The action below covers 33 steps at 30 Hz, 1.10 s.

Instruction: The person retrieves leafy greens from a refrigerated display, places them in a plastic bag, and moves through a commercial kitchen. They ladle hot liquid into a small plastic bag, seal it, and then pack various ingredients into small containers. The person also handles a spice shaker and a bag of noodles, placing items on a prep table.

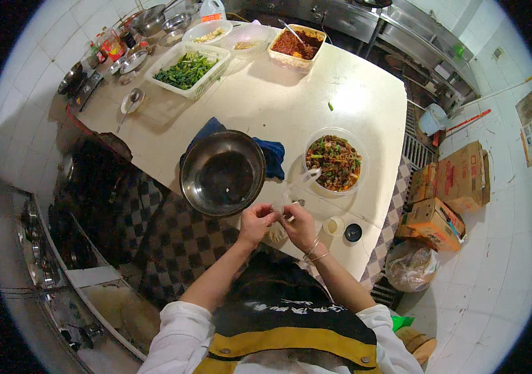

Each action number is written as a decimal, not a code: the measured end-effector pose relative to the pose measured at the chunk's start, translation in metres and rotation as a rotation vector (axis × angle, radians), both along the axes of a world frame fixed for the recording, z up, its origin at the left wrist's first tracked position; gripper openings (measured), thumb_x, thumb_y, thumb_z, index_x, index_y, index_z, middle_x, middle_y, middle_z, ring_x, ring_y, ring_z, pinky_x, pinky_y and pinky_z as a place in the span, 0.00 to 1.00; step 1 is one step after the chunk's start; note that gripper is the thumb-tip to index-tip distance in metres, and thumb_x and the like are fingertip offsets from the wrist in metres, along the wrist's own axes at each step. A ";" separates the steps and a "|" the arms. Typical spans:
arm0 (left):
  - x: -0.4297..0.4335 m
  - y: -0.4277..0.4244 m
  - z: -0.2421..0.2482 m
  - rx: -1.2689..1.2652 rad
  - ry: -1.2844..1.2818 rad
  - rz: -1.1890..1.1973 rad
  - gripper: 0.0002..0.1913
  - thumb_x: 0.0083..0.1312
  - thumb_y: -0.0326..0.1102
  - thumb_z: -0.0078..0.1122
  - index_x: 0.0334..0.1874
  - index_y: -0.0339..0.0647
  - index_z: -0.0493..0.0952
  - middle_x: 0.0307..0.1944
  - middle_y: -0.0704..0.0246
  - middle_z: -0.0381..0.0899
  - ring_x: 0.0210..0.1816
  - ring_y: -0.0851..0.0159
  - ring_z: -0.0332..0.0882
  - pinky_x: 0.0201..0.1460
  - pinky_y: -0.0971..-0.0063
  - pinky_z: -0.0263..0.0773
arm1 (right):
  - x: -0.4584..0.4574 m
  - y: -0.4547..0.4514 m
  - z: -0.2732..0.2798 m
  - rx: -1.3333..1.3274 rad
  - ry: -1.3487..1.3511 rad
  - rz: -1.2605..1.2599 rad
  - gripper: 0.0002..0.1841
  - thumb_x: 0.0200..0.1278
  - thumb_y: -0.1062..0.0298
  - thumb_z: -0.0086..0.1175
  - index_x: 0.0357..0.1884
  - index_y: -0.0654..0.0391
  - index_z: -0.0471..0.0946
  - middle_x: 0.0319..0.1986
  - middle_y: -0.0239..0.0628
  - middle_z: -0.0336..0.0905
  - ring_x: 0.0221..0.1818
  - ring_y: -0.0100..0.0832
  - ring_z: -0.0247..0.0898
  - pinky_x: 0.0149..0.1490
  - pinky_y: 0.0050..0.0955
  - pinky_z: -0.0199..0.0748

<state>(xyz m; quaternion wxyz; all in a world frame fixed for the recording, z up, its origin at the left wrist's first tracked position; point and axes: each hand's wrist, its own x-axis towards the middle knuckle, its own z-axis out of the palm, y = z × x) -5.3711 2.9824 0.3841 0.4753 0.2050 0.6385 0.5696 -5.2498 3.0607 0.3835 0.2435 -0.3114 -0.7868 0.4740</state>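
My left hand (258,223) and my right hand (299,226) meet near the table's front edge, each pinching a thin, clear plastic glove (284,201). The glove's far end reaches toward a clear round bowl of chopped, sauced food with green pieces (333,161). To the left, a dark metal pan (223,173), holding a small white speck, rests on a blue cloth (273,156). Right of my right hand are a small pale cup (334,226) and a round black lid (353,232). Something pale, partly hidden, lies beneath my hands.
Farther back on the white table (266,105) are a white basket of chopped greens (186,70), a tub of red sauce with a spoon (296,46), and a small dish with a spoon (133,100). Cardboard boxes (460,175) stand by the right wall.
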 end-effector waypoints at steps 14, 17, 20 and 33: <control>-0.021 0.015 0.013 0.491 1.194 -0.284 0.24 0.49 0.25 0.56 0.52 0.39 0.66 0.34 0.58 0.75 0.36 0.55 0.74 0.38 0.68 0.70 | 0.006 0.014 -0.021 -0.372 -0.042 0.045 0.11 0.56 0.65 0.53 0.26 0.65 0.73 0.19 0.34 0.68 0.22 0.24 0.62 0.27 0.25 0.60; -0.025 0.019 0.008 0.388 1.075 -0.418 0.27 0.49 0.24 0.55 0.55 0.43 0.64 0.31 0.61 0.76 0.32 0.57 0.76 0.34 0.69 0.71 | 0.008 0.013 -0.018 -0.303 -0.134 0.103 0.11 0.56 0.65 0.53 0.26 0.64 0.73 0.19 0.37 0.69 0.22 0.27 0.63 0.27 0.27 0.60; -0.027 0.022 0.002 0.283 0.849 -0.459 0.32 0.47 0.25 0.55 0.58 0.44 0.59 0.27 0.63 0.77 0.26 0.62 0.76 0.30 0.72 0.71 | 0.014 0.013 -0.019 -0.131 -0.092 0.110 0.10 0.55 0.66 0.53 0.27 0.63 0.74 0.20 0.39 0.70 0.23 0.29 0.65 0.28 0.26 0.62; -0.031 0.029 -0.004 -0.073 -0.338 -0.371 0.35 0.50 0.25 0.56 0.61 0.33 0.51 0.19 0.70 0.72 0.18 0.75 0.66 0.22 0.81 0.63 | 0.017 0.009 0.012 0.547 -0.017 0.092 0.11 0.43 0.76 0.55 0.32 0.55 0.71 0.29 0.34 0.72 0.31 0.38 0.70 0.30 0.28 0.70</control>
